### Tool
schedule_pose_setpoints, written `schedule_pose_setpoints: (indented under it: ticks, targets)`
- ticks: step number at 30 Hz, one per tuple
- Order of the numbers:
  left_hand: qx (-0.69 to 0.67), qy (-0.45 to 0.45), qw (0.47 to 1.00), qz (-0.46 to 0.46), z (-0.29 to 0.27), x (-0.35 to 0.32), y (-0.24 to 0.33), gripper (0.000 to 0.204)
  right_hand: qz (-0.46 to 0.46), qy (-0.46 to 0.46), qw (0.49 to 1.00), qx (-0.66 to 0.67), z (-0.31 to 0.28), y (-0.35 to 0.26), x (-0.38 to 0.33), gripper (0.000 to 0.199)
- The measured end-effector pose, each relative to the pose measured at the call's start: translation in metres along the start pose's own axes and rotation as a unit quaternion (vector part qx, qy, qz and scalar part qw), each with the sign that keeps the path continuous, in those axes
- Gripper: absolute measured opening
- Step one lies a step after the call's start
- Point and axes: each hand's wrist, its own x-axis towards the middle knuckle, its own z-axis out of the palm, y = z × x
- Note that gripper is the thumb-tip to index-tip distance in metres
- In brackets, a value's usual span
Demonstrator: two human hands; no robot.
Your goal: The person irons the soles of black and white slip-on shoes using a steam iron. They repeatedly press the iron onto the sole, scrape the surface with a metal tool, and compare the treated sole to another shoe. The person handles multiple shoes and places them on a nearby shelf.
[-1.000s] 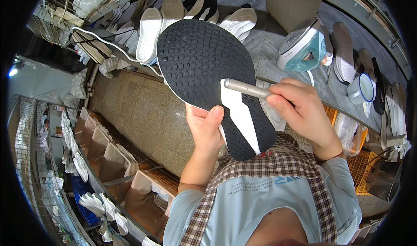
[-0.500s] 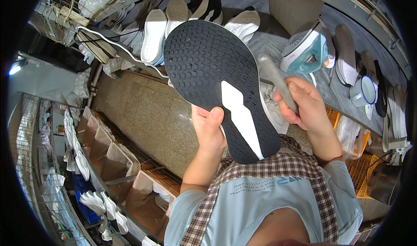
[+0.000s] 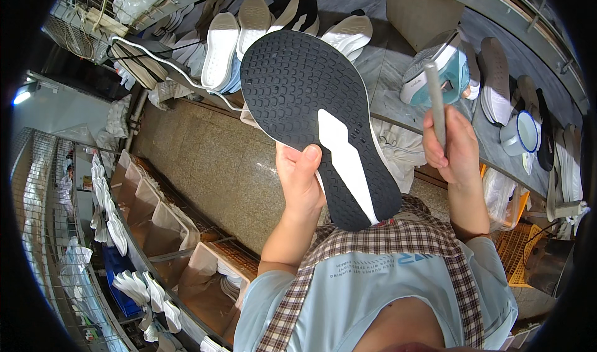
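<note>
Since a second earlier, when its tip had met the white strip, the metal rod point(image 3: 436, 100) had swung up and away to the right, while the shoe sole point(image 3: 305, 91) had kept nearly the same place. The right hand point(image 3: 453, 143) was closed around the rod's lower part, holding it nearly upright, its free end apart from the sole and, from this view, in front of the steam iron point(image 3: 458, 72). The left hand point(image 3: 300, 176) pinched the sole by its left edge at the waist, thumb on that edge; the other fingers were mostly hidden behind it. The sole was held up with its black tread toward the wearer, the white strip point(image 3: 342, 153) running down from the waist, the broad end toward the bench point(image 3: 387, 72) and the narrow end over the checked apron point(image 3: 367, 236).

Further out, the iron stood on the grey bench near its front edge, with a pair of soles point(image 3: 494, 84) to its right. A blue-rimmed white mug point(image 3: 513, 134) stood close to that edge, farther right. Toward the bench's left end, a white sole point(image 3: 219, 53) reached the front edge. Below the right end was a yellow crate point(image 3: 516, 249); lined bins point(image 3: 152, 231) stood across the floor point(image 3: 217, 159) at left.
</note>
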Motion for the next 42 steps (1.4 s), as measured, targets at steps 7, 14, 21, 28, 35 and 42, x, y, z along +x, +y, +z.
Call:
schedule_pose_setpoints:
  ticks: [7, 14, 21, 28, 35, 42]
  targets:
    - [-0.019, 0.017, 0.999, 0.024, 0.005, 0.003, -0.001, 0.059, -0.265, 0.322, 0.874, -0.248, -0.093, 0.033, 0.018, 0.016]
    - [0.017, 0.044, 0.998, 0.052, 0.002, 0.007, -0.007, 0.060, -0.235, 0.324, 0.853, -0.336, -0.195, 0.064, 0.053, 0.051]
    - [0.041, 0.068, 0.994, 0.075, -0.002, 0.009, -0.013, 0.059, -0.258, 0.261, 0.907, -0.208, -0.197, 0.073, 0.076, 0.041]
    - [0.060, 0.102, 0.988, 0.097, -0.003, 0.008, -0.014, 0.061, -0.279, 0.269, 0.900, -0.200, -0.192, 0.077, 0.072, 0.042]
    - [0.114, 0.101, 0.979, 0.137, -0.019, 0.013, -0.023, 0.056, -0.263, 0.262, 0.852, -0.368, -0.178, 0.063, 0.053, 0.044]
    - [0.140, 0.101, 0.977, 0.122, -0.023, 0.012, -0.030, 0.059, -0.269, 0.149, 0.860, -0.407, -0.154, 0.060, 0.046, 0.045]
